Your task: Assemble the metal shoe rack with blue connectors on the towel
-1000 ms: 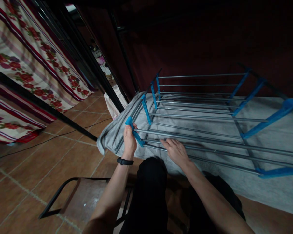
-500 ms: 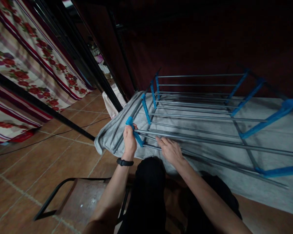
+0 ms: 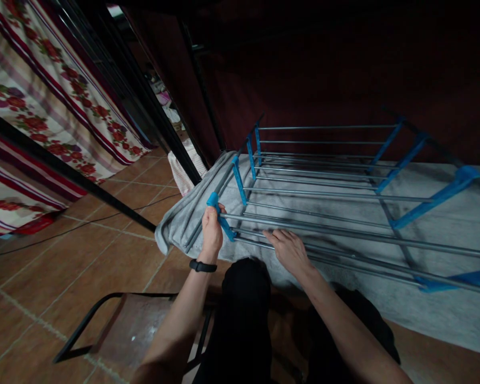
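A rack of grey metal rods and blue plastic brackets lies on a grey blanket (image 3: 456, 325). At its near left corner, my left hand (image 3: 212, 226) is closed around a blue bracket (image 3: 226, 228), close to where a rod meets it. My right hand (image 3: 288, 249) has its fingers around a thin metal rod (image 3: 352, 257), which runs from near that bracket to the right edge of the view. The fingertips under the rod are partly hidden. A thicker front rod (image 3: 344, 229) passes just above my right hand.
A folding chair (image 3: 132, 325) with a black frame stands at lower left on the tiled floor (image 3: 84, 256). Black poles (image 3: 116, 192) slant across the left side, before a floral curtain (image 3: 36, 106). A dark red panel (image 3: 324, 69) rises behind the rack.
My right hand has shifted a little to the right with the rod, whose far end has swung upward and now lies past the right bracket. My left hand stays on its bracket.
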`<state>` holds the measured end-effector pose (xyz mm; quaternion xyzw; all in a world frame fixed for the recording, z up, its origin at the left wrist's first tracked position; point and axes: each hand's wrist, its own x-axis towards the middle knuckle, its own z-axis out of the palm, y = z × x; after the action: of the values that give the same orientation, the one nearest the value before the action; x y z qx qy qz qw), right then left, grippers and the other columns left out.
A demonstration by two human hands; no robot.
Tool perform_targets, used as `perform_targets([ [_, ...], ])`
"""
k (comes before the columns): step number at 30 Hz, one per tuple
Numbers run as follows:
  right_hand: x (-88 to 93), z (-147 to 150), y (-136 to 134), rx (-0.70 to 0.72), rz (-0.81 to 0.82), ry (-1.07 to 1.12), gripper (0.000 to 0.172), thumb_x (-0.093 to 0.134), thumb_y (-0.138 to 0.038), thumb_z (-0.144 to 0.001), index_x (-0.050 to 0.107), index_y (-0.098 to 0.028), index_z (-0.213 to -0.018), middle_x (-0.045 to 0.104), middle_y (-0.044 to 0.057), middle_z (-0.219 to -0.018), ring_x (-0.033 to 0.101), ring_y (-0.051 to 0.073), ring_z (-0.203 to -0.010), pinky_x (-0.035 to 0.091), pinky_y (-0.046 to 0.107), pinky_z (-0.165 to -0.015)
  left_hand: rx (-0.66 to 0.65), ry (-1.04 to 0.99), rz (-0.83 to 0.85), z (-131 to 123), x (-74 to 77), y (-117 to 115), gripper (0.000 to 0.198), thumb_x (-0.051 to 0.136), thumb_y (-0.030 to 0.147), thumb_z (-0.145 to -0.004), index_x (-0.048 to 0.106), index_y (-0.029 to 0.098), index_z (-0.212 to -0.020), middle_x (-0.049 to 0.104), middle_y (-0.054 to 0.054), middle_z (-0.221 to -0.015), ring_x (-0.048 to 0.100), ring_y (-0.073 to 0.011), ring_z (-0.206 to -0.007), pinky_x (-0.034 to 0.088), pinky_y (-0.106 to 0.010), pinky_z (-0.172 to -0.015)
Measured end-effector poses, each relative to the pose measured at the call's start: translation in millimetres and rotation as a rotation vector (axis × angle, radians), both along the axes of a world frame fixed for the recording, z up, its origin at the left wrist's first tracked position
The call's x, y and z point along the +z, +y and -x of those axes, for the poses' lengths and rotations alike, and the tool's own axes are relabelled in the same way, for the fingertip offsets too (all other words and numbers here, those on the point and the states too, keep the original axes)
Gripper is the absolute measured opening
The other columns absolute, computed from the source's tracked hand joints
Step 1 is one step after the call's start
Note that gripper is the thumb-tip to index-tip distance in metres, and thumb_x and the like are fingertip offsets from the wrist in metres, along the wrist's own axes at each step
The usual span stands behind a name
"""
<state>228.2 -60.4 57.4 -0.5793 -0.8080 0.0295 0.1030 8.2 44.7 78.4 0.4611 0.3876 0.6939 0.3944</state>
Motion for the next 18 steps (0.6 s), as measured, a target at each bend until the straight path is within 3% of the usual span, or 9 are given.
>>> perform_targets([
  [13,-4.7,-1.0,6.0,0.051,-0.05,0.051,0.046,0.041,-0.014,-0.102,0.061,-0.023,-0.141,0.07,0.009,-0.106,0.061,0.023,-0.104,0.044,0.035,-0.09,0.034,0.053,-0.013,-0.1,-2.0,-0.4,0.054,0.058,0.071,-0.088,0.065,0.018,-0.081,0.059,-0.002,-0.076,0.052,-0.0138,-0.071,0.045,-0.027,-0.071],
  [18,-6.6,0.2,8.5,0.051,-0.046,0.059,0.046,0.04,-0.015,-0.102,0.06,-0.023,-0.142,0.07,0.009,-0.108,0.061,0.022,-0.104,0.046,0.035,-0.091,0.044,0.065,-0.011,-2.3,4.2,-3.5,0.056,0.061,0.073,-0.085,0.064,0.018,-0.082,0.059,-0.001,-0.076,0.052,-0.0137,-0.069,0.045,-0.027,-0.071],
])
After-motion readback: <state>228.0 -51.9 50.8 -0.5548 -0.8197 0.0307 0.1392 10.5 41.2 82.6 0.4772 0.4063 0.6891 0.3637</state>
